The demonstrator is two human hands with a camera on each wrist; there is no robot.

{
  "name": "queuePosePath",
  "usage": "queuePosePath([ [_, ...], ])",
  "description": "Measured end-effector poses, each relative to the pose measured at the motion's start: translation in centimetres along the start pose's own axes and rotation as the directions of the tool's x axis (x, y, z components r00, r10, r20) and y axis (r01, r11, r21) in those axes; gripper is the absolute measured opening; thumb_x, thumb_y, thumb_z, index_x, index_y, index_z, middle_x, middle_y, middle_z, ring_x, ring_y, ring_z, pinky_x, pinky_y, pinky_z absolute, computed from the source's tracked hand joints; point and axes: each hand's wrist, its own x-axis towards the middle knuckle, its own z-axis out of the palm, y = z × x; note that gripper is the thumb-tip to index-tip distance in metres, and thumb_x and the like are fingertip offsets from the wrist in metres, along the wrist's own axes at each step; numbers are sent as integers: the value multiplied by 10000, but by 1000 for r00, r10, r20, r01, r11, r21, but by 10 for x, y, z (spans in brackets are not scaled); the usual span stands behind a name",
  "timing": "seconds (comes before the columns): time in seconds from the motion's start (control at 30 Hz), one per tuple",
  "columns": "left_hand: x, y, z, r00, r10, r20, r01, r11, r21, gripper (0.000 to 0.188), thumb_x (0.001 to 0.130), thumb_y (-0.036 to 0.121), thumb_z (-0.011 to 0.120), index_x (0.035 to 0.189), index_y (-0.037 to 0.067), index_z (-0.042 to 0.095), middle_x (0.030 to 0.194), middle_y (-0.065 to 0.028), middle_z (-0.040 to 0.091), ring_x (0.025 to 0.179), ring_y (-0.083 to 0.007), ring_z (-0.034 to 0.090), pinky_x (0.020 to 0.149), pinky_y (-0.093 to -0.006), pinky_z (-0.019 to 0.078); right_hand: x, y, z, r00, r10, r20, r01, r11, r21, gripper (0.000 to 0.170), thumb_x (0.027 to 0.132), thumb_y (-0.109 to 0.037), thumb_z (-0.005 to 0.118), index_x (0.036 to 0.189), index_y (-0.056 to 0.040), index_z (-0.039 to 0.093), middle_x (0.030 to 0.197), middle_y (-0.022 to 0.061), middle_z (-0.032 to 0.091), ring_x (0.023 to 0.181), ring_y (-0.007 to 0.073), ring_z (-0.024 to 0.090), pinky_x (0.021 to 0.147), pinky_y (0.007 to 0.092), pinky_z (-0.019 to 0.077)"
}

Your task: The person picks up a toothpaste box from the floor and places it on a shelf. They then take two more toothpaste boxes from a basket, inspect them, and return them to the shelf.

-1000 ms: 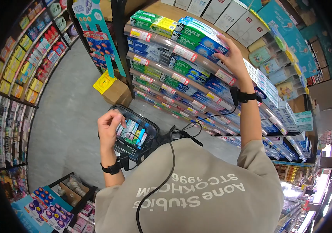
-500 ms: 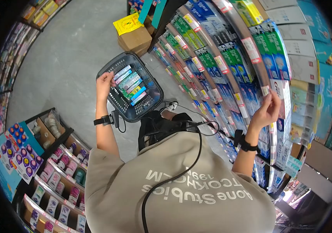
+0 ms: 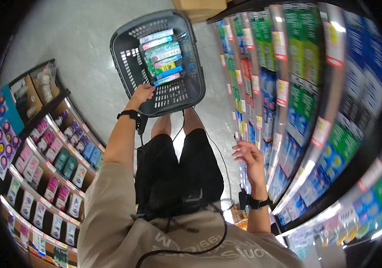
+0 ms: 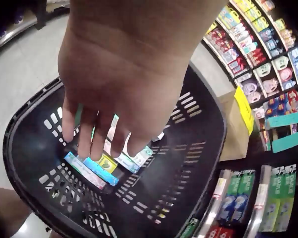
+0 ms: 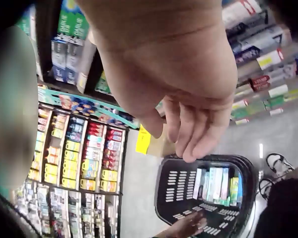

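My left hand (image 3: 144, 93) hovers over the near left side of a black shopping basket (image 3: 126, 38). In the left wrist view its fingers (image 4: 97, 136) hang loosely down over the basket's inside, with nothing held. Several toothpaste boxes (image 3: 162, 52) lie side by side in the basket, and the left wrist view shows a blue box (image 4: 100, 171) just below the fingertips. My right hand (image 3: 250, 157) is in the air between my legs and the right-hand shelves. Its fingers (image 5: 201, 129) are loosely bent and hold nothing.
Tall shelves of boxed toothpaste (image 3: 300, 58) with price strips line the right. On the left stands a lower shelf with bottles and pouches (image 3: 50, 167). A cardboard box (image 3: 200, 9) sits beyond the basket. Cables (image 3: 215, 152) hang beside my legs.
My right hand has come away from the top toothpaste shelf, down and towards my body. The view has swung down over the basket, with my left hand still at its left side.
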Motion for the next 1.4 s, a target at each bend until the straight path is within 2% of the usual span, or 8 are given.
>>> queuePosePath([
  [0.2,128,-97,23,997,78,4,-75,933,353,375,922,369,718,1171,89,741,1142,-151,753,1096,-345,711,968,-461,538,76,88,17,960,254,115,-260,965,41,262,1050,-199,627,1232,-16,674,1105,123,746,929,194,707,812,325,560],
  [0.4,198,-92,58,975,-36,217,-156,587,795,423,904,238,654,1289,62,659,1224,-228,716,1196,-390,673,1002,-500,531,117,160,29,914,405,32,-406,912,52,237,1053,-193,632,1199,-14,685,1062,111,745,915,179,709,806,315,569],
  [0.7,362,-201,72,980,120,159,-195,741,643,639,826,329,793,1310,-55,629,1221,-294,705,1154,-419,689,978,-461,539,135,205,11,864,501,-52,-502,865,-16,154,1050,-113,613,1136,-16,695,1079,117,753,932,161,698,805,301,555],
  [0.9,354,-191,76,977,63,202,-117,957,266,760,751,319,882,1337,-73,598,1275,-239,684,1141,-354,659,990,-410,512,132,201,10,831,550,-80,-551,834,8,173,1063,-138,601,1146,-14,688,1073,124,747,931,181,699,804,322,564],
  [1.13,306,-161,96,950,22,311,-128,937,325,1017,789,350,892,1551,-52,350,1380,-262,621,1244,-335,610,1059,-389,491,129,207,5,834,540,-112,-535,841,76,178,1054,-138,606,1135,0,685,1061,149,746,906,210,716,789,340,580],
  [1.17,301,-167,97,955,179,236,-275,832,482,848,812,350,880,1441,-71,497,1270,-271,679,1146,-301,671,959,-397,546,130,203,8,823,555,-120,-547,832,95,175,1044,-132,611,1128,1,687,1058,144,748,902,206,719,787,334,578],
  [1.37,244,-120,77,960,82,266,-244,710,661,475,845,262,797,1177,-52,669,1071,-259,743,1020,-413,721,890,-482,553,118,183,-5,889,448,-91,-427,885,187,190,1049,-133,589,1154,-1,677,1050,137,746,886,201,721,780,321,575],
  [1.4,229,-131,69,905,354,235,-419,652,632,539,832,229,782,1270,-39,619,1123,-274,727,1083,-434,701,930,-508,547,125,178,-4,899,431,-76,-404,884,235,193,1050,-136,589,1159,-3,676,1050,136,746,884,200,721,779,319,575],
])
